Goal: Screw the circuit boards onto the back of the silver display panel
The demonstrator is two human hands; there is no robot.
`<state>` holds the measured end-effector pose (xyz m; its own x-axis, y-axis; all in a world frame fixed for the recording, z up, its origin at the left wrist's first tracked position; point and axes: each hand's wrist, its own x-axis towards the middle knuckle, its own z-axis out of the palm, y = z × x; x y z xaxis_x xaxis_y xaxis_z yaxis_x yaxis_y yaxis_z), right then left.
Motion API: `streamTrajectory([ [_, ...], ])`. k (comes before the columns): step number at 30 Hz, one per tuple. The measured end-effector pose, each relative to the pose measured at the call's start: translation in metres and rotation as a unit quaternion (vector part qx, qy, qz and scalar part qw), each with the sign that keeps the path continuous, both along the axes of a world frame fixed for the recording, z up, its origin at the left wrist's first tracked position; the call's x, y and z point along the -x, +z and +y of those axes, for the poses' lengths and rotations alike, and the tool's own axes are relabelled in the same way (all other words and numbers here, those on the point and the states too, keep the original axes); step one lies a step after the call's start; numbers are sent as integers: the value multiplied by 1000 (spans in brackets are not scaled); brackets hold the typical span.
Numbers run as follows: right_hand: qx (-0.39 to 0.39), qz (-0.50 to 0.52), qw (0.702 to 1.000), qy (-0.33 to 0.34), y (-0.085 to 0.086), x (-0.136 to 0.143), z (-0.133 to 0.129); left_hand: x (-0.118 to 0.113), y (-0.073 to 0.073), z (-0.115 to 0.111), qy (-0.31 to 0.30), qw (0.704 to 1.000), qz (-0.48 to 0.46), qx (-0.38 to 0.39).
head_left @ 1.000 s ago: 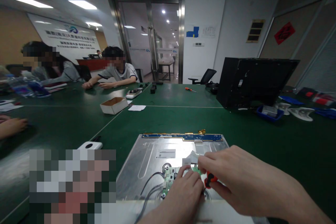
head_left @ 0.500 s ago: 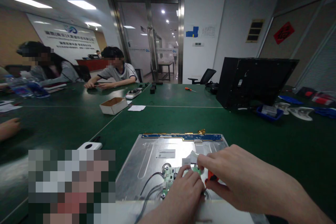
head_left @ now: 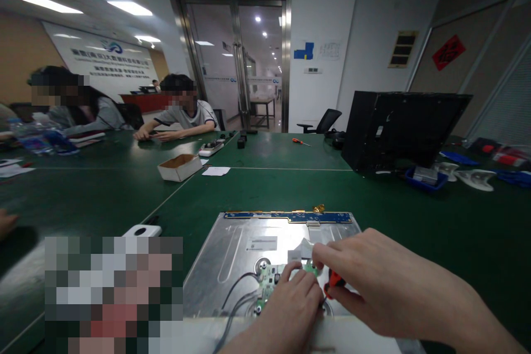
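Note:
A silver metal panel [head_left: 232, 243] lies in front of me, with a blue strip board [head_left: 286, 217] along its far edge. Near its front sits a green circuit board [head_left: 269, 275], partly covered by my left hand [head_left: 292, 298]. The fingers of that hand are bent together and press down on the board; its thumb is hidden. Just to the right, my right hand [head_left: 352, 268] is closed around a red-orange and black screwdriver [head_left: 335, 281]. Most of its handle is inside the hand, and its tip cannot be seen. Grey cables [head_left: 236, 310] leave the board on the left.
A white box [head_left: 179, 168] and papers [head_left: 215, 171] lie ahead on the green table. Another screwdriver [head_left: 301, 142] rests farther back. A large black monitor [head_left: 406, 130] stands at right beside a blue tray [head_left: 427, 177]. Two people sit at far left; another person's hand [head_left: 6, 222] shows nearer.
The red-orange handle has turned slightly in my right hand. My left hand stays in place. The other person's hand at the left edge has drawn farther out of view.

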<state>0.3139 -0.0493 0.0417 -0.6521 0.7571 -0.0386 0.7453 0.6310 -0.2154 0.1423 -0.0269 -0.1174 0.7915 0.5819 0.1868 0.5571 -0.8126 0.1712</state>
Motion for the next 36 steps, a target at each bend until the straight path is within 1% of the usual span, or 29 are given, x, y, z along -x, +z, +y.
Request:
streamTrajectory([
  [7, 7, -11, 1000, -4, 2, 2, -1, -1, 1, -2, 9, 1000, 12, 3],
  [15, 8, -9, 1000, 4, 4, 1, -3, 0, -3, -1, 7, 1000, 0, 14],
  [21, 2, -15, 1000, -15, 2, 4, -1, -1, -3, 0, 1, 1000, 11, 7],
  [24, -7, -23, 999, -34, -1, 5, 2, -2, -6, 1, 7, 1000, 7, 16],
  [26, -9, -22, 999, -32, -1, 4, 3, -2, -7, 2, 14, 1000, -3, 22],
  [29, -4, -16, 1000, -10, 1, 3, 4, -2, -4, 1, 15, 999, -4, 30],
  [32, -3, -20, 1000, 8, 2, 3, 4, -2, 2, -1, 14, 999, 10, 35],
  [36, -2, -23, 1000, 6, 0, 2, 4, -3, 5, -3, 24, 999, 12, 30],
])
